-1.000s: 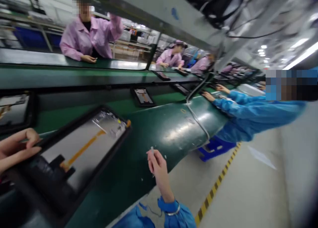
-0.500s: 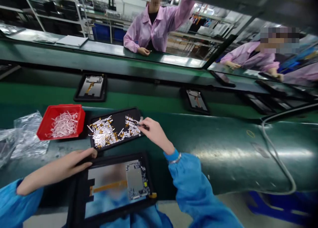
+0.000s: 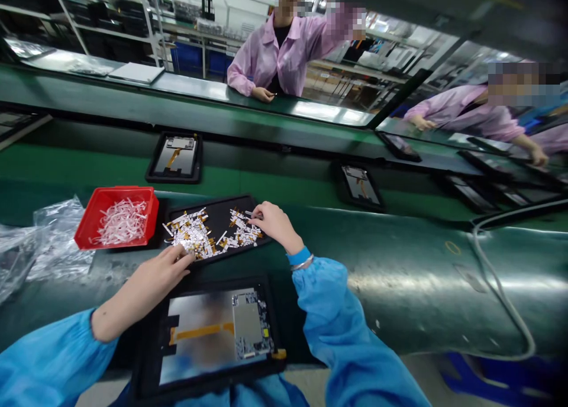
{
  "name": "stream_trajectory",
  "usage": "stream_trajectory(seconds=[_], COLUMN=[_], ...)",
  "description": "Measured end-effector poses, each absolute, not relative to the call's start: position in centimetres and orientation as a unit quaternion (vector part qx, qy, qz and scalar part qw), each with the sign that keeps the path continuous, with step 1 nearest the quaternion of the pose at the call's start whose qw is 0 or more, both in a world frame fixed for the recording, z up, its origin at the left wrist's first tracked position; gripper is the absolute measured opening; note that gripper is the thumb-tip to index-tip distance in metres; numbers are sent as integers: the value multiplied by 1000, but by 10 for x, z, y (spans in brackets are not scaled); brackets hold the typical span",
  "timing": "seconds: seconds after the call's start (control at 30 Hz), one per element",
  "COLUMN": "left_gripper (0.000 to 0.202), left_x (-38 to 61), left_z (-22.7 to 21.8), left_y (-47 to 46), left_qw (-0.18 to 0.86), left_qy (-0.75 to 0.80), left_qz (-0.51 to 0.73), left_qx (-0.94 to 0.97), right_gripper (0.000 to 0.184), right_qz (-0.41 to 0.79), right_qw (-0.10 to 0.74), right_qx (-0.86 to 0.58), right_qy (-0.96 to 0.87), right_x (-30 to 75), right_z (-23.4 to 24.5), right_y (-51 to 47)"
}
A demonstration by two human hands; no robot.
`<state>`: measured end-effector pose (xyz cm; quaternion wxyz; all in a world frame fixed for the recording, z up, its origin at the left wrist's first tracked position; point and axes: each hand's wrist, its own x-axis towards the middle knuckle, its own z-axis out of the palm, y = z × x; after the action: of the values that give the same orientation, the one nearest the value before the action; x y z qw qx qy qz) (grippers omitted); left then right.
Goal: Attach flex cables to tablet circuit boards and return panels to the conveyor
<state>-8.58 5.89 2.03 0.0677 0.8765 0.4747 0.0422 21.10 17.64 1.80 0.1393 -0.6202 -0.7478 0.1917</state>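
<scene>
On my feed the left hand (image 3: 166, 274) sits low at the near edge of the black tray (image 3: 217, 229), its fingers loosely spread and slightly curled, their tips beside the left heap of foil strips (image 3: 190, 238). I can't tell from here whether they hold a strip or only rest there. The right hand (image 3: 275, 226) is closed in a pinch on a thin silver tool (image 3: 251, 214), most of it hidden by the fingers, with the tip pointing left over the right heap of foil strips (image 3: 242, 232).

The tray lies ahead of both hands, its long axis running across my view and rising a little to the right. The right hand is nearer the tray's right end, the left hand nearer its left end. Just left of the tray stands a red bin (image 3: 115, 217) of curled white strips, with clear plastic bags (image 3: 48, 247) beyond it. Below the tray, between the blue sleeves, lies a tablet (image 3: 217, 336) in a black frame, showing an orange ribbon. Across the green conveyor (image 3: 266, 170), a co-worker (image 3: 284, 52) in a pink smock stands at the far side
</scene>
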Motion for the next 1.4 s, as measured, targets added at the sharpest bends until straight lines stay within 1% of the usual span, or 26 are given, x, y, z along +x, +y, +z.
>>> stream_trajectory(seconds=[0.07,0.23,0.3,0.43,0.5,0.63,0.73,0.83,1.0,1.17,1.23,1.33,1.4], left_gripper=[31,37,35,25,27,26,24,24,31,37,38,38,38], left_x=[-81,-95,-102,-95,-79,-38,-14,-1,-4,-20,-24,-27,-25], left_z=[17,15,19,33,41,45,40,33,28,30,34,38,41], left_y=[64,69,69,72,78,103,123,133,135,129,124,111,102], left_qw=[70,71,71,81,99,172,252,338,440,511,528,545,556], left_qy=[461,456,461,471,470,453,433,412,426,447,453,462,464], left_qz=[36,34,35,54,75,129,169,200,236,244,257,290,310], left_qx=[884,887,884,877,874,865,849,822,754,692,670,636,615], right_gripper=[7,7,7,6,8,22,36,43,43,34,32,35,40], right_qz=[203,256,285,343,373,440,474,490,488,471,470,485,518], right_qw=[149,203,234,289,307,330,356,390,442,473,479,481,468], right_qx=[-611,-576,-559,-528,-518,-499,-487,-480,-476,-482,-481,-471,-452], right_qy=[-751,-749,-743,-721,-705,-670,-642,-615,-583,-567,-564,-559,-555], right_x=[211,211,211,211,211,213,211,206,199,196,192,182,173], right_z=[16,10,9,10,11,16,20,22,21,16,15,16,18], right_y=[177,176,174,169,165,154,144,137,134,139,137,123,108])
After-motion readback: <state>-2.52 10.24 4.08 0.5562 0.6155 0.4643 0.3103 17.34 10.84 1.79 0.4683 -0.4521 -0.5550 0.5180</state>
